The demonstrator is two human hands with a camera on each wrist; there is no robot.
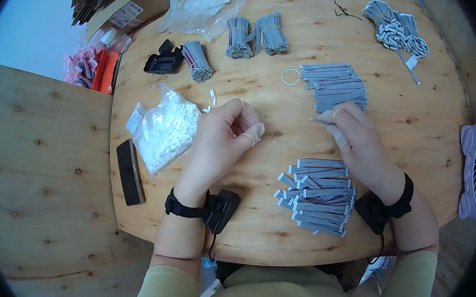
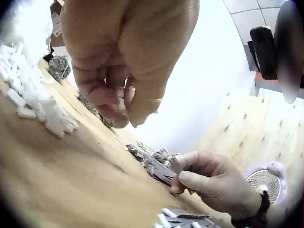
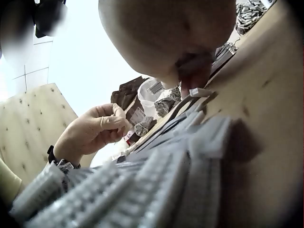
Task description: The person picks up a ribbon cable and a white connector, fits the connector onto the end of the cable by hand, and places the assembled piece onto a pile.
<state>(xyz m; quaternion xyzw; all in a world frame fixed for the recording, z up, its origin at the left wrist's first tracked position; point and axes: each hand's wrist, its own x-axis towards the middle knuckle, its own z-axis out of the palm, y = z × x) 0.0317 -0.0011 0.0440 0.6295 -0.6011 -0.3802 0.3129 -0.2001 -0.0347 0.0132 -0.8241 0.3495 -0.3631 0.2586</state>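
Observation:
The left hand (image 1: 219, 141), fingers curled and thumb near the fingertips, hovers right of a clear bag of small white pieces (image 1: 169, 125); no object shows in its fingers. With thumb and fingers, the right hand (image 1: 363, 145) pinches a thin grey strip (image 1: 321, 121) at the near edge of a pile of grey strips (image 1: 339, 89). In the left wrist view, the strip (image 2: 175, 165) stands out from the right hand's fingertips. Nearer the body lies a second pile of grey strips with white ends (image 1: 324, 195). Light coverings sit on some fingertips of both hands.
Banded grey bundles (image 1: 239, 38) and a black case (image 1: 164, 60) lie at the back, with more bundles (image 1: 393, 29) at the far right. A phone (image 1: 130, 172) lies by the left edge. A rubber band (image 1: 290, 77), an opened carton (image 1: 123, 8) and a purple fan (image 1: 474, 163) also show.

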